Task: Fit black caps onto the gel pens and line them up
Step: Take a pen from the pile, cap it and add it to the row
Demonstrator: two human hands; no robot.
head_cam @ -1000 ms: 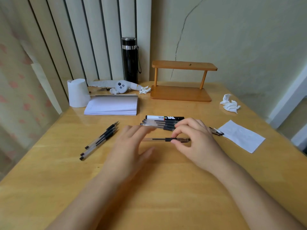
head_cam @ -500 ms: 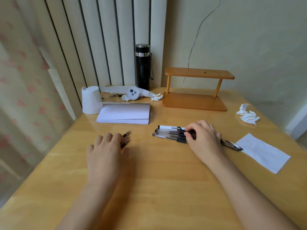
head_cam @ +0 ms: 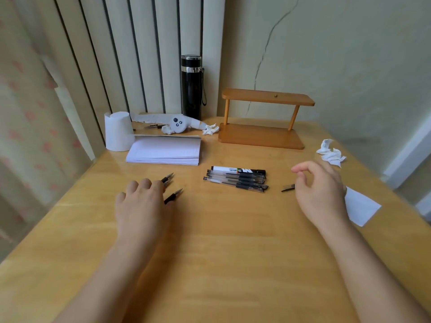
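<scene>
Left hand (head_cam: 142, 206) lies flat on the uncapped pens (head_cam: 173, 196), fingers spread, grip hidden; their tips point up-right. Right hand (head_cam: 319, 190) hovers loosely curled and empty, just right of the black cap (head_cam: 288, 187). Capped pens (head_cam: 235, 180) lie between, on the worktop (head_cam: 221, 252).

I'm sitting in a room at home, by the look of it: a wooden bench (head_cam: 233, 241) pushed into a corner, a flowered curtain (head_cam: 28, 127) on my left, a cracked painted wall (head_cam: 349, 54), my flask (head_cam: 191, 87) and notepad (head_cam: 165, 152).
</scene>
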